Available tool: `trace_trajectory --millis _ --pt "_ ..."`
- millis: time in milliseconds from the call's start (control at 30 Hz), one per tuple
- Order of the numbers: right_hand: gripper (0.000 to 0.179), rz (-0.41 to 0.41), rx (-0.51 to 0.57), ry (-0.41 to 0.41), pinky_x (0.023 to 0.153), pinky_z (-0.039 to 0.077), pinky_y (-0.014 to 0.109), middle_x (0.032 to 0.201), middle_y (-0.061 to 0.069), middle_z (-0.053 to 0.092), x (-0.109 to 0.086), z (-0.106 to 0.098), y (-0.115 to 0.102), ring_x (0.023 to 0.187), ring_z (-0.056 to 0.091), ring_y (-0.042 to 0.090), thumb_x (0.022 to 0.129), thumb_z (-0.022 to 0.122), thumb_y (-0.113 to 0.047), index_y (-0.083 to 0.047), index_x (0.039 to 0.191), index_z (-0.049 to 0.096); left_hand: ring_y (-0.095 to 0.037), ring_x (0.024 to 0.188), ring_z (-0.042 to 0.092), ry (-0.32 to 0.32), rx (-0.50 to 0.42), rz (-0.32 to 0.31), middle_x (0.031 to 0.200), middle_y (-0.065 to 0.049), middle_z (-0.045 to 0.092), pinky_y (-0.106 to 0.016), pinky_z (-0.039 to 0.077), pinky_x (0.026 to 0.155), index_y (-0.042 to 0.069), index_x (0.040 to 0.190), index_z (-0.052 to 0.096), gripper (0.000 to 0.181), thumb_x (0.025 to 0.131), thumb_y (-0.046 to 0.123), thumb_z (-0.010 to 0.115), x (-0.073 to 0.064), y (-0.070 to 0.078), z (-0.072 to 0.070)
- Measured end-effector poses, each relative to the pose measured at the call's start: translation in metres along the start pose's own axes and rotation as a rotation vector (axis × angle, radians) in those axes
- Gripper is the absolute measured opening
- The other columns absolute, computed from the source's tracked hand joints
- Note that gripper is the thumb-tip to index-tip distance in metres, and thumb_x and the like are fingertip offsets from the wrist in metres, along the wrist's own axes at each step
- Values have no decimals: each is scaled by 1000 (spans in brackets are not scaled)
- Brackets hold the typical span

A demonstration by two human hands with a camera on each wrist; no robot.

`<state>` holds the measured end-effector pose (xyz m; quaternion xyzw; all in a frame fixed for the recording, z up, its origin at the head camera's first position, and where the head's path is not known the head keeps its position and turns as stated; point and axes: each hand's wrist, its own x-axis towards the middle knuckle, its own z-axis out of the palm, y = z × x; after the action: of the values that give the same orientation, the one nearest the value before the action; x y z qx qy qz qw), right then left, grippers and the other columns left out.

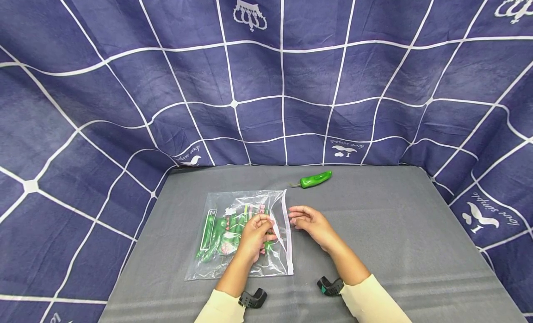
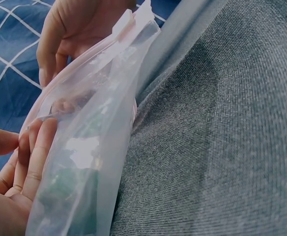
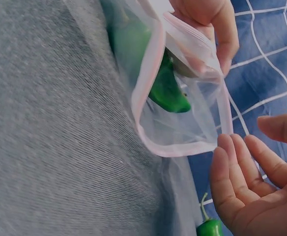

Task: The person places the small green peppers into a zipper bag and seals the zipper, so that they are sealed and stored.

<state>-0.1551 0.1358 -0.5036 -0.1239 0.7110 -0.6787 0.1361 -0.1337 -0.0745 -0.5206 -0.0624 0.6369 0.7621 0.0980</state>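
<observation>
A clear zip bag [image 1: 288,239] with a pale pink closure strip lies flat, its mouth toward the right. Several green peppers [image 1: 215,235] show through its printed plastic. My left hand [image 1: 253,237] pinches the upper layer at the mouth between thumb and fingers, lifting it so the opening gapes in the right wrist view. A green pepper [image 3: 169,93] lies just inside that opening. My right hand [image 1: 311,223] is just right of the mouth, holding nothing; its extended fingertips are right at the bag's rim, with the thumb apart.
One loose green pepper [image 1: 315,180] with a long stem lies beyond the bag, toward the back of the grey-covered table [image 1: 395,230]. A blue curtain [image 1: 316,73] with white lines hangs behind and along both sides. Each wrist wears a black band [image 1: 252,298].
</observation>
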Motion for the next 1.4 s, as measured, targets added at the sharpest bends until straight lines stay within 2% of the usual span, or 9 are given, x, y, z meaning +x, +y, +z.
trace_trajectory --millis 133,333,600,767,867,967,1167,1233,1400 --pt "45 -2 6 30 88 58 27 129 37 56 2 -3 -3 107 68 19 96 55 0 14 138 48 -14 65 67 5 11 -12 82 2 64 -19 50 49 3 108 58 17 93 8 60 -1 0 0" --pt "47 -3 31 71 88 58 27 133 40 53 6 -6 -7 105 69 15 96 58 -1 14 139 47 -13 69 65 -1 1 -1 83 2 64 -23 58 60 3 108 57 16 93 7 60 -1 0 -1" --pt "49 16 30 156 90 59 29 140 36 50 10 -12 -10 106 68 11 95 62 -4 9 140 49 -13 69 65 -1 -10 13 82 3 64 -23 59 60 2 106 58 14 92 6 60 -1 -1 0" --pt "49 12 33 179 94 59 34 142 35 49 13 -16 -11 105 67 7 96 62 -4 7 141 48 -14 66 66 5 0 1 82 3 64 -19 50 48 4 105 58 13 92 6 60 -1 -1 -1" --pt "49 9 32 191 96 58 36 144 34 49 16 -19 -11 104 67 4 97 61 -5 7 142 47 -14 65 66 3 4 1 81 3 64 -19 48 47 4 105 58 14 92 7 60 -1 -1 -1" --pt "50 9 28 206 95 58 32 145 33 48 18 -22 -10 102 66 0 97 61 -5 6 143 46 -14 66 66 0 7 4 82 3 64 -20 52 51 3 106 58 14 92 7 60 -1 0 -1" --pt "52 21 40 253 85 53 15 145 32 48 25 -27 -9 99 64 -3 96 63 -6 4 143 45 -13 70 64 -1 -9 18 82 3 64 -24 60 62 3 105 59 13 92 5 59 -1 0 -1" --pt "52 28 42 279 85 52 14 146 31 48 28 -29 -7 99 64 -3 96 64 -7 4 144 45 -13 69 64 0 -13 16 82 2 64 -23 60 60 3 104 58 13 92 5 59 -1 0 -1" --pt "54 52 21 339 86 50 10 146 27 48 33 -35 -4 102 62 -4 97 65 -10 2 145 44 -14 64 66 -3 -3 0 82 2 64 -17 45 43 3 105 58 14 92 6 60 -1 0 -1"
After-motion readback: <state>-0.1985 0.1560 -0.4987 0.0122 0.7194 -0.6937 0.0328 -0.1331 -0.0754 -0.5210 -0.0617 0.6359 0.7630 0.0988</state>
